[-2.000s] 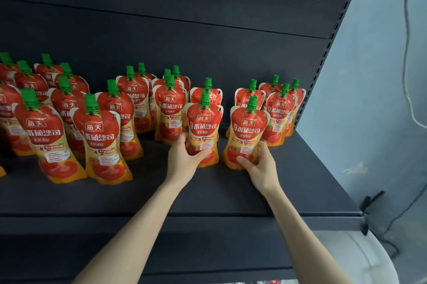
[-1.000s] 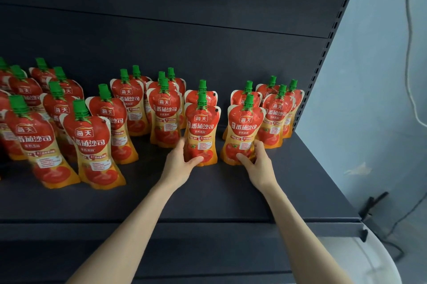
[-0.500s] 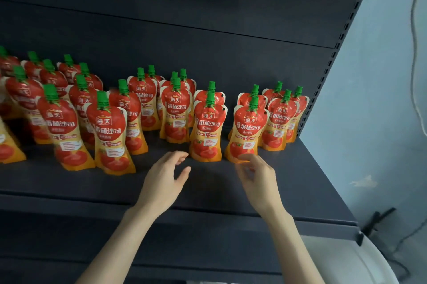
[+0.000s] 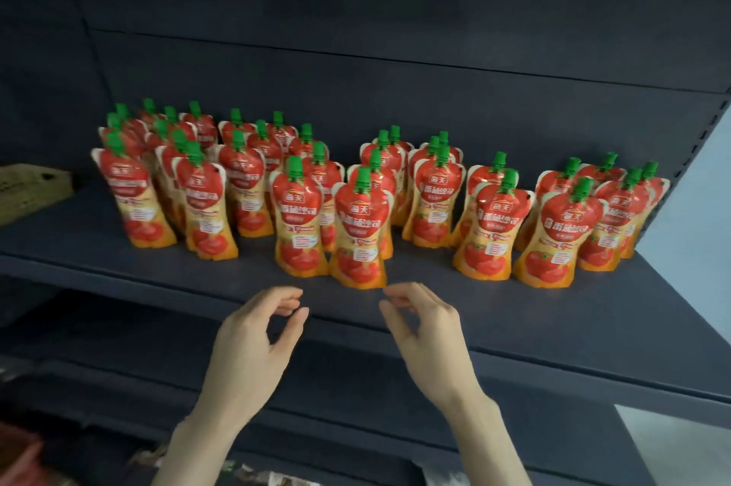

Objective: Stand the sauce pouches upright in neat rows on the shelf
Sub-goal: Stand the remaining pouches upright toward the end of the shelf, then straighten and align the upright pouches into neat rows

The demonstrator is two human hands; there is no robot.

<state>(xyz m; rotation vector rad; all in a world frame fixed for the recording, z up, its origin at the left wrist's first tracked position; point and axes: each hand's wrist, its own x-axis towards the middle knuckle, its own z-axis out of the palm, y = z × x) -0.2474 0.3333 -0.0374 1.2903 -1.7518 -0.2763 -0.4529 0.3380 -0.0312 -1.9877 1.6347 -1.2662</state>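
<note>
Several red and orange sauce pouches with green caps stand upright on the dark shelf (image 4: 455, 311), in loose rows from left to right. The nearest pouch (image 4: 359, 236) stands at the front centre, with another pouch (image 4: 299, 224) just to its left. On the right, two front pouches (image 4: 488, 232) (image 4: 555, 240) stand side by side. My left hand (image 4: 253, 347) hovers in front of the shelf edge, fingers apart and curled, holding nothing. My right hand (image 4: 429, 331) hovers beside it, also empty, just below the nearest pouch.
A brown cardboard piece (image 4: 27, 192) lies at the shelf's far left. The shelf's perforated upright (image 4: 708, 137) bounds the right end, with a pale wall (image 4: 696, 248) beyond. A lower shelf (image 4: 118, 386) sits below the hands.
Both hands let go of the two front right pouches and drew back toward me. The view swung left, so more of the left pouches and the cardboard now show.
</note>
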